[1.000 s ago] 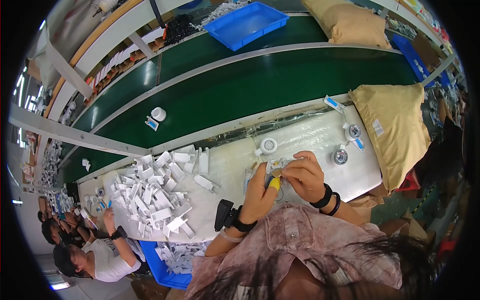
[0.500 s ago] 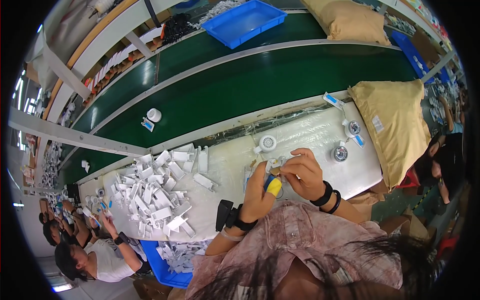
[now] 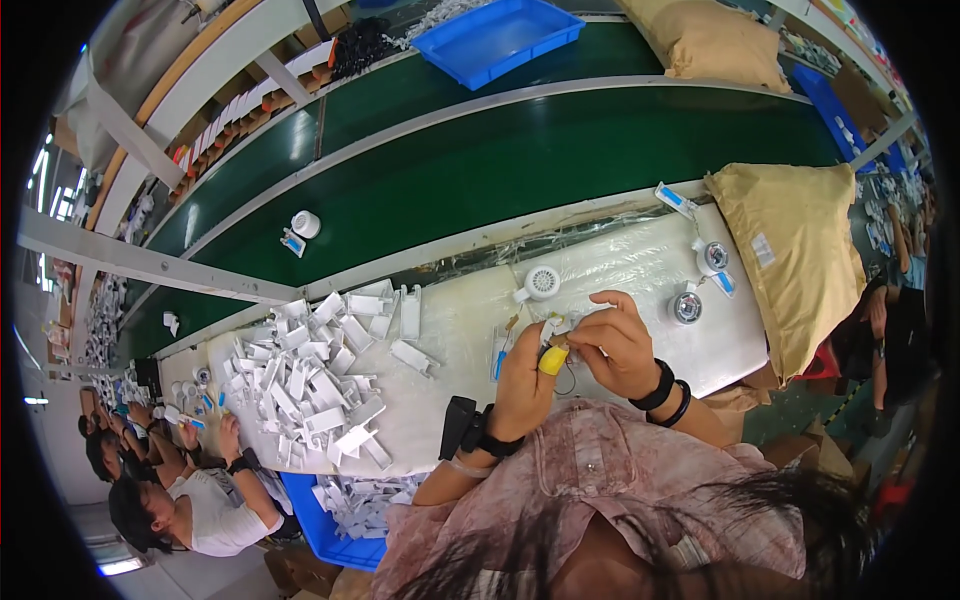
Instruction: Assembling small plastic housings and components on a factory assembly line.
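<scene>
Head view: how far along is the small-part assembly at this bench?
Done, it seems: three round fan-like units lie on the bench. In hand: the left hand, with a yellow fingertip cover, and the right hand pinch a small white part together. Left: a big pile of white plastic pieces.

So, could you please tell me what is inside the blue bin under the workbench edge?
The blue bin holds loose white plastic parts, like the pile on the workbench above. Its far end is hidden under the bench.

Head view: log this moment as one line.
left hand: yellow-capped thumb on small white part | right hand: pinching same part | pile of white plastic pieces to the left | round fan piece behind hands
</scene>
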{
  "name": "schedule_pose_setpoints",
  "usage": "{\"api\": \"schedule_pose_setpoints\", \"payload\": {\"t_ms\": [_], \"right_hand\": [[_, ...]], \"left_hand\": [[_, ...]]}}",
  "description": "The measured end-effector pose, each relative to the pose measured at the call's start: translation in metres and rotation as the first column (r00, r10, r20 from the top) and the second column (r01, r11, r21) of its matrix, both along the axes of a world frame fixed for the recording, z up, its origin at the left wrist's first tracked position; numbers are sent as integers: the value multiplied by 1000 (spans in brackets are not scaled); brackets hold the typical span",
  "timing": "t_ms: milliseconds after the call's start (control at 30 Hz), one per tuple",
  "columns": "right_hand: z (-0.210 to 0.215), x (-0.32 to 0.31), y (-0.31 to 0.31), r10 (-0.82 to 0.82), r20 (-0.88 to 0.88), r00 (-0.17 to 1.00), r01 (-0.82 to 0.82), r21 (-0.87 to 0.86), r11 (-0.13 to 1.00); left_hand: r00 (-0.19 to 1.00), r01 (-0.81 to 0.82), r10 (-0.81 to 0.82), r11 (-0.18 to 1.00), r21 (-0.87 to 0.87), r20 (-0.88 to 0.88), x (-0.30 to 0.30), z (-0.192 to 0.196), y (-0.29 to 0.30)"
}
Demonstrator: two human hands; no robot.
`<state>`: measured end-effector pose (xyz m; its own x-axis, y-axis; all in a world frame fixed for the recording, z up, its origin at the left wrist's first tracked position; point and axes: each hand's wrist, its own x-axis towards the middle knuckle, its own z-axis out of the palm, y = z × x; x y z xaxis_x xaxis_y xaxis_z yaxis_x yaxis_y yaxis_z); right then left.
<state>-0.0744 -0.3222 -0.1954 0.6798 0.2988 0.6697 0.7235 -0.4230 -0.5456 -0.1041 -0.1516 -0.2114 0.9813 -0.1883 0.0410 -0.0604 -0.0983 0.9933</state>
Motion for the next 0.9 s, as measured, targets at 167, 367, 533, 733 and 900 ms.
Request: {"api": "schedule_pose_setpoints", "payload": {"t_ms": [167,367,533,733,900], "right_hand": [[-2,-1,2,10,14,1000,-10,-31,999],[-8,6,9,-84,16,996,85,-151,985],[-26,54,-6,-123,-66,990,109,-188,976],[-75,78,-17,-102,-277,956,22,-277,961],[-106,87,1,40,-425,904,-215,-373,902]], "left_hand": [[998,-44,44,999,-8,-39,0,6,-3],[1000,-17,16,993,113,12,22,-7,6],[999,5,-3,999,49,-43,94,-39,26],[986,-159,153,982,103,63,208,-85,62],[961,-270,267,962,-39,-66,265,-119,95]]}}
